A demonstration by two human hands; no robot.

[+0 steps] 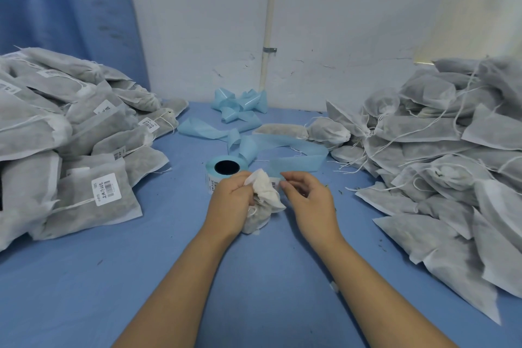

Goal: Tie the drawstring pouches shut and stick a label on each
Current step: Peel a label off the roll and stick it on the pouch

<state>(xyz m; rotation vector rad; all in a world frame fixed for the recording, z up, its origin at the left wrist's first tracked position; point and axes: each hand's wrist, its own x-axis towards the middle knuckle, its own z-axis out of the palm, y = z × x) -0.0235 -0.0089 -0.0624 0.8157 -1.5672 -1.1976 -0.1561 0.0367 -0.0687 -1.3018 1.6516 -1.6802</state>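
Note:
My left hand (230, 200) grips a white drawstring pouch (264, 203) by its gathered neck, just above the blue table. My right hand (306, 195) is beside the pouch on its right, with thumb and forefinger pinching the edge of a label (276, 184) at the end of the blue backing strip. The label roll (223, 171) lies right behind my hands, its dark core facing me. A long blue backing strip (293, 161) trails from the roll to the right and back.
A heap of labelled grey pouches (70, 144) fills the left of the table. An unlabelled heap with loose strings (440, 161) fills the right. Crumpled blue backing strips (240, 106) lie at the back by the white wall. The blue table (169, 263) lies bare in front.

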